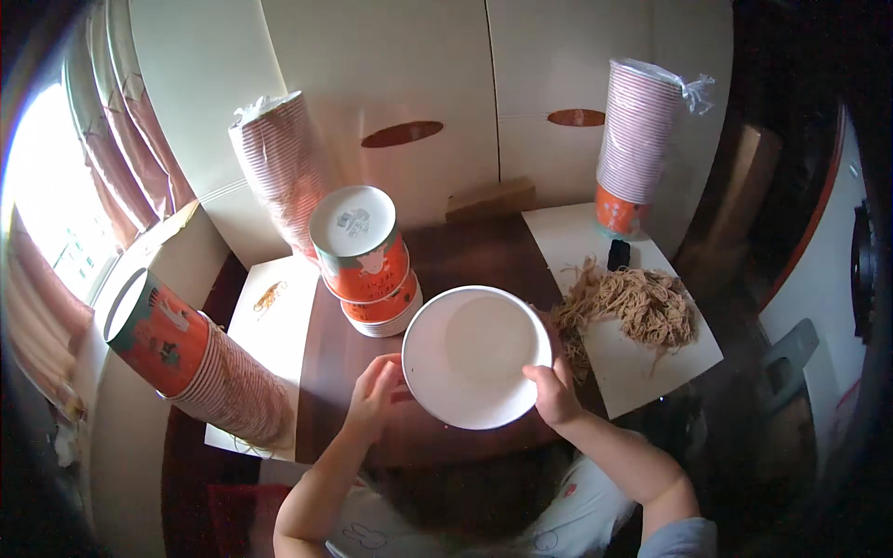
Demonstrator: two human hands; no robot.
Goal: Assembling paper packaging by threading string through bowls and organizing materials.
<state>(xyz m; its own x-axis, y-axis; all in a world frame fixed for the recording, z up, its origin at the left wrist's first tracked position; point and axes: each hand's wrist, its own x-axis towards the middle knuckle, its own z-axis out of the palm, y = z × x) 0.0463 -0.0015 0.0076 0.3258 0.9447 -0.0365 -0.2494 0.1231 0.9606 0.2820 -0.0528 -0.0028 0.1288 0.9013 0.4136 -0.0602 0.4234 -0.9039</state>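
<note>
A large white-lined paper bucket [474, 363] is tilted over the table, its open mouth facing me. My right hand [555, 395] grips its right side, thumb over the rim and fingers behind. At the left side my left hand [376, 394] is closed against the bucket, its fingertips partly hidden behind the wall. Just beyond, orange paper buckets [381, 307] stand upside down in a short stack. Right of the bucket lies a tangled heap of brown twine [646, 307] on a white sheet [642, 377].
Tall nested bucket stacks stand at the back left [279, 167], the back right [637, 139] and, leaning, at the near left [209, 363]. A small black object [619, 254] lies beside the twine. Rubber bands [270, 296] lie on the left white sheet [256, 325]. Cabinet doors [400, 74] close off the back.
</note>
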